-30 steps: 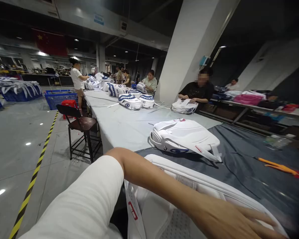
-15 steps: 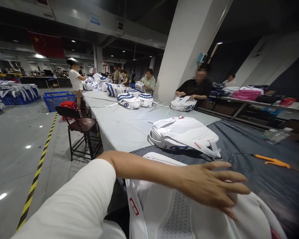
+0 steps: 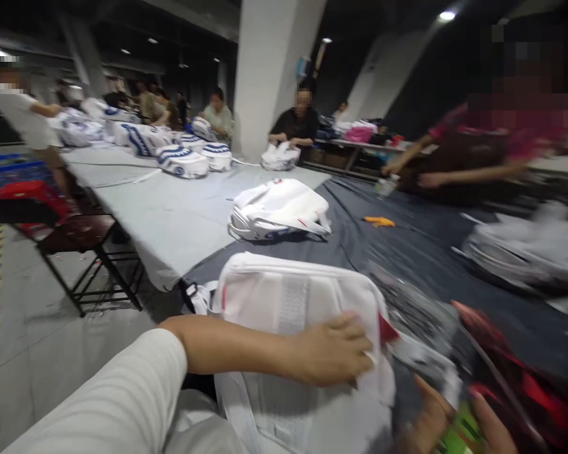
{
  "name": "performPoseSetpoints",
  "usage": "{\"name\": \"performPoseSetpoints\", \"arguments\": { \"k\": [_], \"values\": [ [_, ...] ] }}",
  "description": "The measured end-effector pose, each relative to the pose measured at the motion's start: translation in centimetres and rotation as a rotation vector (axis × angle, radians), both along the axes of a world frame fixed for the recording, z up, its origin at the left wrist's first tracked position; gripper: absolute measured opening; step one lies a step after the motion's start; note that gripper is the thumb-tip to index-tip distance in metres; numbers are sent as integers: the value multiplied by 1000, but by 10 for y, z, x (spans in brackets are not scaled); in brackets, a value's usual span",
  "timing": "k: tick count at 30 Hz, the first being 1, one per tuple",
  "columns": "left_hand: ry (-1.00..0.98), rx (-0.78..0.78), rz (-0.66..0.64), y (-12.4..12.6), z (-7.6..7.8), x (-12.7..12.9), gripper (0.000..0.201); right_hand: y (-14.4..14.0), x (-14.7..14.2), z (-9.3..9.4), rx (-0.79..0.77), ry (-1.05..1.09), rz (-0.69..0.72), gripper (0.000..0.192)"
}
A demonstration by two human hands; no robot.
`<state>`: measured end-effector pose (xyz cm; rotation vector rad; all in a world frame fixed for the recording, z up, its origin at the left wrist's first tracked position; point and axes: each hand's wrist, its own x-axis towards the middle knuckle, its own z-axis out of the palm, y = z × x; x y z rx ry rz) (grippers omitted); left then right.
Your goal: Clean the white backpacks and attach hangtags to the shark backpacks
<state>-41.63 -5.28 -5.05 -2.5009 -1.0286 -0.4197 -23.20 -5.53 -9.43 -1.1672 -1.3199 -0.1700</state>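
Backpack (image 3: pixel 293 296), white and lying back-panel up at the near edge of the bench (image 3: pixel 180 214), now sits more fully in view than half a second ago, since the head has swung right and blurred the whole right side. The left hand (image 3: pixel 334 350), spread flat in the air above the bag then, has come down onto its near right corner, fingers curled over the white fabric and pressing it. Its forearm runs in from the lower left out of a white sleeve (image 3: pixel 123 397). The right hand (image 3: pixel 447 422), unseen before, shows at the bottom edge with fingers bent around something green and red; blur hides what it is and how firmly it is gripped.

Further along the dark cloth lies a second white backpack (image 3: pixel 277 211), well apart, with an orange tool (image 3: pixel 379 221) to its right. Another person's arms (image 3: pixel 459 173) reach over the bench on the far right beside a blurred white bag (image 3: pixel 520 252). A dark chair (image 3: pixel 80 239) stands left of the bench.
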Motion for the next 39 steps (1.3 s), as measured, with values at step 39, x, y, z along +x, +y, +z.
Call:
{"name": "performPoseSetpoints", "arguments": {
  "k": [39],
  "values": [
    [-380, 217, -98, -3, -47, -6, 14, -11, -28, -6, -224, -70, 148, 23]
  ]
}}
